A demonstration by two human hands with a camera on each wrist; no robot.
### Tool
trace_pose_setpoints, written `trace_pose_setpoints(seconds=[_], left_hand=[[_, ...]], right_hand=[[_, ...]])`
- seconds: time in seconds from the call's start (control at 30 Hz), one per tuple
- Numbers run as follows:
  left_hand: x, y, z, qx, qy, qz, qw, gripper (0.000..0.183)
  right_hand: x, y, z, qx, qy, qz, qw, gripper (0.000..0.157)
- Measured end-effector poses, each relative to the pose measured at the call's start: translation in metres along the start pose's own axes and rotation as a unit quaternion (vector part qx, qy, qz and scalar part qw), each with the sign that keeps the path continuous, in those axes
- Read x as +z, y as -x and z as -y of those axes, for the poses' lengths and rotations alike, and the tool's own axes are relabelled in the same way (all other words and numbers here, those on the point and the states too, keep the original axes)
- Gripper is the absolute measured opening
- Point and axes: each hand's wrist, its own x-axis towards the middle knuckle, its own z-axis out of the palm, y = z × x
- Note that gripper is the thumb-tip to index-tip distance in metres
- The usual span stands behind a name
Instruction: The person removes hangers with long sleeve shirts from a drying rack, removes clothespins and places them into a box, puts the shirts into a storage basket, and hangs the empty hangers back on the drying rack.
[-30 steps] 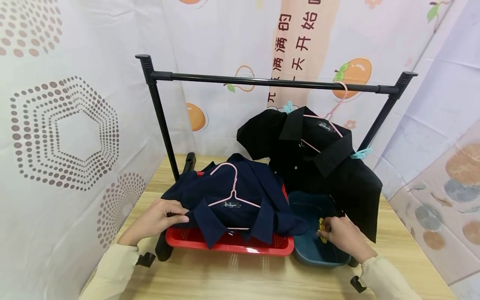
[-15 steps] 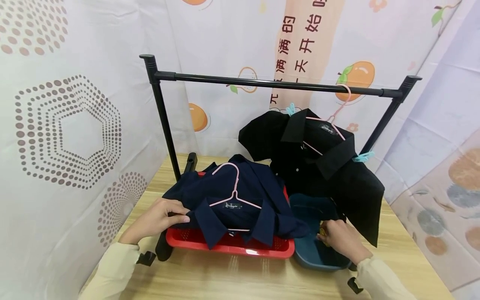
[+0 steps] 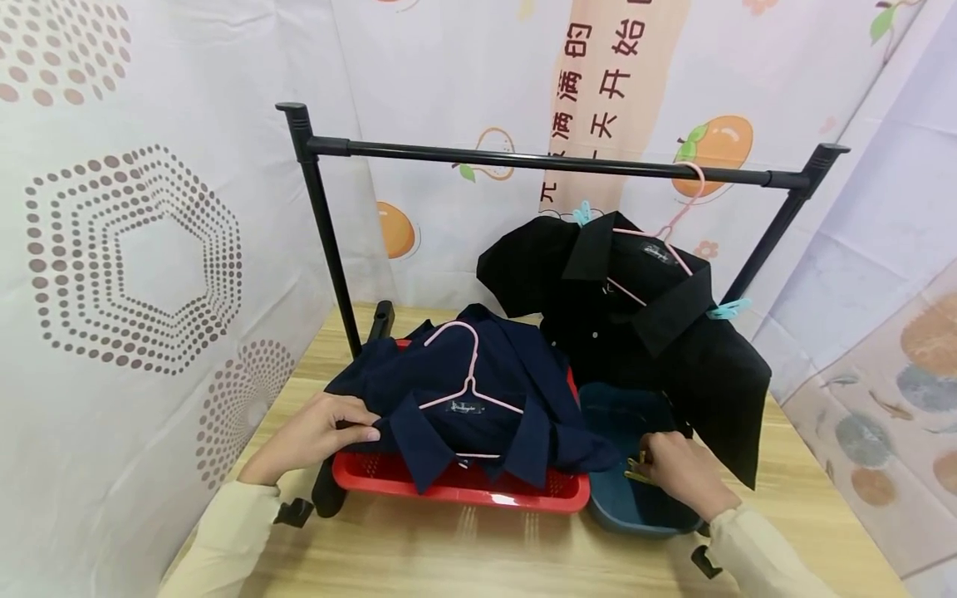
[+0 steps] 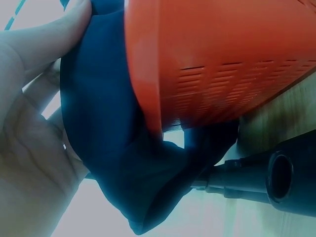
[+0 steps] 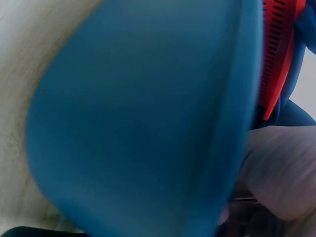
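Note:
A navy shirt lies over a red basket, with a pink hanger inside its collar. At the shirt's left shoulder, my left hand pinches the cloth between thumb and fingers; the left wrist view shows the navy fabric hanging past the basket's rim. My right hand is down in a dark blue basin, pinching a yellow clothes peg whose ends point left. In the right wrist view, the basin's wall hides most of that hand.
A black rack stands behind. On its rail a black shirt hangs from a pink hanger, with light blue clothes pegs at its shoulders. Its hem overlaps the basin. A patterned curtain backs the wooden table.
The yellow clothes peg has turned in my right hand, from upright to pointing left, after being mostly covered by the fingers. My left hand stays on the navy shirt.

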Motion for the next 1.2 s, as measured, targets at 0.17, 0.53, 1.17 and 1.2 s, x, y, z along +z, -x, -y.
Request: trace_pose_setpoints(seconds=[0.17,0.53,1.17,1.2], left_hand=[[0.000,0.000,-0.002,0.007,0.002,0.001,1.0000,0.014],[0.003,0.002,-0.002,0.003,0.011,-0.001,0.9999,0.015],[-0.002,0.005,0.000,0.013,-0.014,0.007,0.9998,0.014],[-0.003,0.004,0.000,0.012,-0.017,0.006,0.9998,0.014]], right_hand=[[-0.002,-0.003,0.005,-0.003,-0.049,0.007,0.999,0.010],[-0.023,-0.007,0.022,-0.180,-0.178,-0.010,0.967,0.019],[-0.036,-0.008,0.042,-0.294,-0.209,-0.075,0.930,0.020],[-0.037,-0.008,0.044,-0.300,-0.206,-0.083,0.927,0.021]])
